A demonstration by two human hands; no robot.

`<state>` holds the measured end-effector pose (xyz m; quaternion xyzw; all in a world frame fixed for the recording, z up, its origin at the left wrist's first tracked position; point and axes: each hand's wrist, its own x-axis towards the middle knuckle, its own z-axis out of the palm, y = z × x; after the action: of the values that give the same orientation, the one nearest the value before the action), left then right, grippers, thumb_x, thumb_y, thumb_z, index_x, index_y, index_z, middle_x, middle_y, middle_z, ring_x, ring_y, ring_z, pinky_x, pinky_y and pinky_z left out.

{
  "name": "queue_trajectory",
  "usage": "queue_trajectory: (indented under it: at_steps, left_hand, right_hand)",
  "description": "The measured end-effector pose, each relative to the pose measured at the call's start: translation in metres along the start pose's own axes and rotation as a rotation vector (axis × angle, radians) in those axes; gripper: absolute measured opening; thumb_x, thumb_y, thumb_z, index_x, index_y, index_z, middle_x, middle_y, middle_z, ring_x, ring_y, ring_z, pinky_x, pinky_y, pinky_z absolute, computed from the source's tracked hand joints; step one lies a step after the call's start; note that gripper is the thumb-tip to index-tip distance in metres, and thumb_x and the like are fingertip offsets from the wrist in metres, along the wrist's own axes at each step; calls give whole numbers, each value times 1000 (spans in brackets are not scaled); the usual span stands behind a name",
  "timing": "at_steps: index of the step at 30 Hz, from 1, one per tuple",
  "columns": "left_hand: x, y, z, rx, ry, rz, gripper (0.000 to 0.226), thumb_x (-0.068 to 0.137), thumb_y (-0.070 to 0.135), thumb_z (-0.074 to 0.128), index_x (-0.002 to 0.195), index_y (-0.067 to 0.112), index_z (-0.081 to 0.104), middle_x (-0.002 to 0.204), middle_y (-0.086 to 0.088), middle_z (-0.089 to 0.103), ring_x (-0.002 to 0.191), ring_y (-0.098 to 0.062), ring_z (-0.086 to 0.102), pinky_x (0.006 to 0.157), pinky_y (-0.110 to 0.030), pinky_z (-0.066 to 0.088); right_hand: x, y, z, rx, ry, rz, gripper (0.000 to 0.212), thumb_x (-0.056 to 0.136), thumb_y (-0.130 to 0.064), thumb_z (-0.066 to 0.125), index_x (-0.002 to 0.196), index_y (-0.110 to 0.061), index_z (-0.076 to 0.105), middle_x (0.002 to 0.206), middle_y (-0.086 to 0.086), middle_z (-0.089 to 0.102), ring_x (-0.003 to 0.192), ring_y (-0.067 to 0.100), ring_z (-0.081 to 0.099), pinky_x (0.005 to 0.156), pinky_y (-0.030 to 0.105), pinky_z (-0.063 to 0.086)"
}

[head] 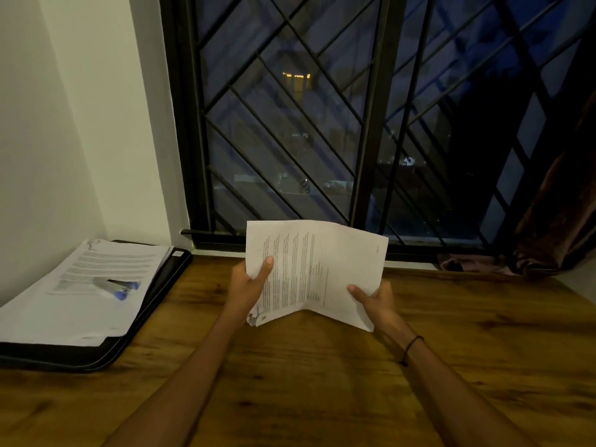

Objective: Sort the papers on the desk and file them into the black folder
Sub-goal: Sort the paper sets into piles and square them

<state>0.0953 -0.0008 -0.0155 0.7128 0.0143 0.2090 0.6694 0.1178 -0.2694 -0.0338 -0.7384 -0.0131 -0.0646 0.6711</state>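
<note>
Creased printed papers (309, 272) bow into a V.

The print on the held papers (309, 272) is too small to read. The stacked sheets (87, 285) hide most of the black folder (161, 285), and the picture's left edge cuts both off.

A wooden desk (354, 382) carries a black folder (96, 353) at its left edge, against the wall.
</note>
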Motion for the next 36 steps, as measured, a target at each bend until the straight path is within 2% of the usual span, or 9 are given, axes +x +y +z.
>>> queue_trajectory:
  at_steps: [4,7,10,15,22,25,28,33,36]
  left_hand:
    - [-4,-6,-29,-2,2,-8,18,99,34,64,114,24,67,103,5,77,92,-13,76,68,-23,61]
    - [-8,-6,-53,-13,-63,-109,17,96,34,69,111,27,69,101,4,80,96,-16,77,75,-31,64]
    - [-10,-5,-81,17,-107,-193,27,97,42,65,114,23,72,101,4,80,93,-16,78,80,-36,63]
    - [-16,-10,-111,22,-41,-229,27,100,52,57,113,31,70,99,9,80,91,-10,77,80,-33,62]
    - [-16,-25,-135,71,-8,-213,43,97,57,58,127,28,66,110,6,78,96,-11,76,70,-23,58]
    - [-14,-30,-138,110,-3,-211,41,97,57,57,122,26,68,106,6,78,94,-12,76,71,-25,58]
    - [-11,-37,-143,172,-26,-203,44,93,63,58,116,27,70,104,7,78,93,-13,77,83,-36,63]
    - [-8,-45,-150,236,-55,-184,55,84,76,59,110,29,72,103,8,79,95,-14,77,87,-41,62]
    - [-10,-45,-156,258,-77,-169,52,85,73,61,107,27,73,102,7,79,94,-14,77,87,-40,62]
  right_hand:
    - [3,2,1,-1,-131,23,37,89,-11,75,123,-19,62,117,2,71,110,23,68,96,48,58]
    - [2,4,13,30,-226,30,39,87,-11,76,123,-21,63,117,2,72,110,21,69,91,41,59]
    - [4,9,28,8,-303,62,46,78,-18,83,120,-19,64,120,6,72,113,26,68,94,46,58]
    - [7,16,50,-31,-407,67,100,41,-55,99,126,-17,62,117,8,74,110,29,70,94,52,59]
    - [8,8,70,-11,-481,75,79,59,-33,98,127,-19,61,113,6,76,107,25,72,92,48,59]
    - [9,-1,74,35,-487,100,52,79,-24,84,127,-15,64,113,8,77,103,29,74,92,53,59]
    - [16,-9,81,40,-378,36,39,88,-21,78,124,-17,65,112,7,77,101,29,75,89,54,61]
    - [42,-15,105,-51,-163,14,47,85,-13,82,123,-20,56,111,10,68,98,32,70,82,54,62]
    - [56,-27,128,-195,-112,-94,38,90,-19,77,123,-18,58,102,8,68,95,26,69,75,34,59]
